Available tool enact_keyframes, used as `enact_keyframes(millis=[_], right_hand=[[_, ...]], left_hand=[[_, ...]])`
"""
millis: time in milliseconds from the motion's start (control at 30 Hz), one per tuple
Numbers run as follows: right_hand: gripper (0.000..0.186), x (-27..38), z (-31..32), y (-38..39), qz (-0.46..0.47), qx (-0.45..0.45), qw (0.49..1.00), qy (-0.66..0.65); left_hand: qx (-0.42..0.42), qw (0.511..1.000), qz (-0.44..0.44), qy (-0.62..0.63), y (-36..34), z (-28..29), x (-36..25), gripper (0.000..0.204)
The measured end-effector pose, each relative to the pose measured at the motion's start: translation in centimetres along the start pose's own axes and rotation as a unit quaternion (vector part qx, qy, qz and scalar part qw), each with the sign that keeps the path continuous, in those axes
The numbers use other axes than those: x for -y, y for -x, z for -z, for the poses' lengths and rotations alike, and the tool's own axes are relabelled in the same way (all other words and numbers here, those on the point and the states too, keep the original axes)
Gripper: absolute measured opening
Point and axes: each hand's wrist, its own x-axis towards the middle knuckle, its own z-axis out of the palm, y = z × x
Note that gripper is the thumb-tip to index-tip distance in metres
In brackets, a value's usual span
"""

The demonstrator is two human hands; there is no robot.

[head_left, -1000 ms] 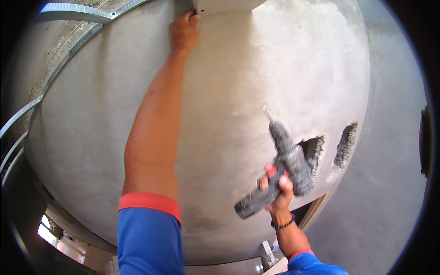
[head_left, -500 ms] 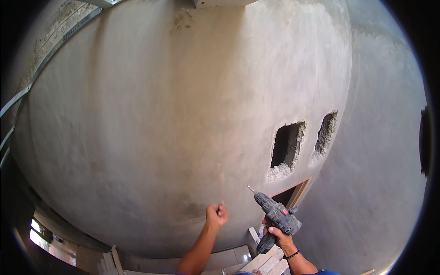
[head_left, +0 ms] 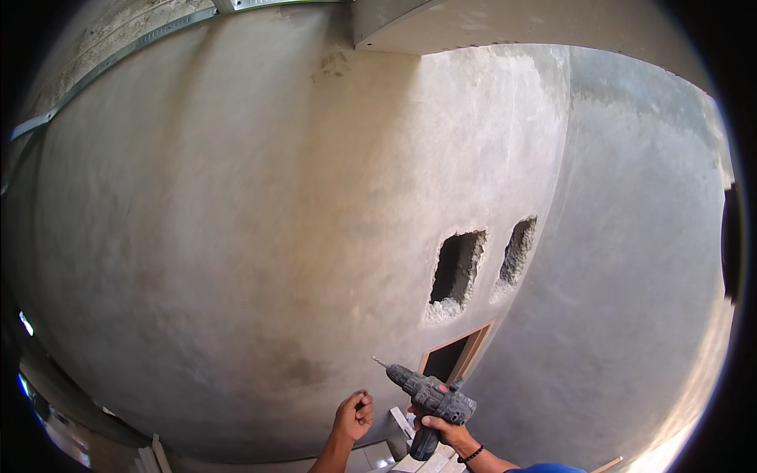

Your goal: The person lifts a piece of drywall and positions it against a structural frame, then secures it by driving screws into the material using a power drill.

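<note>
In my right hand (head_left: 443, 430) is a dusty black cordless drill (head_left: 434, 398), held by its handle. Its metal bit (head_left: 379, 361) points up and to the left, toward the grey plastered wall (head_left: 260, 205), and appears clear of it. A dark beaded bracelet circles my right wrist. Left of the drill, my left hand (head_left: 354, 415) is raised with its fingers curled closed. Something small and dark may sit between those fingers, but I cannot make it out.
Two rough-edged holes (head_left: 457, 272) (head_left: 517, 252) are cut through the wall to the right. Below them stands a wooden door frame (head_left: 473, 351). A boxed ceiling section (head_left: 505, 24) and a metal track (head_left: 134, 63) run overhead. Pale boards (head_left: 150, 459) are stacked at the lower left.
The view has tilted up and turned right, bringing more of the overhead box into sight. Both hands and the drill now appear lower and further left. The drill stays in my right hand.
</note>
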Motion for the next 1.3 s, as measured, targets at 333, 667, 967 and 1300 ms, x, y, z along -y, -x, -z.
enact_keyframes(millis=[333,667,967,1300], right_hand=[[0.046,0.5,0.5,-0.6,-0.023,0.034,0.996,0.074],[0.060,0.5,0.7,-0.8,-0.007,0.030,0.997,0.077],[0.066,-0.2,1.2,-0.3,-0.011,-0.002,0.995,0.095],[0.065,-0.5,2.2,0.1,-0.053,-0.031,0.990,0.130]], left_hand=[[0.091,0.994,-0.033,-0.045,-2.5,-5.5,-1.1,0.019],[0.077,0.975,-0.085,-0.190,-3.4,-10.3,-2.9,0.018],[0.079,0.993,0.022,-0.082,-4.1,-6.9,-2.1,0.020],[-0.012,0.951,-0.025,-0.307,-3.4,-5.7,-2.3,0.025]])
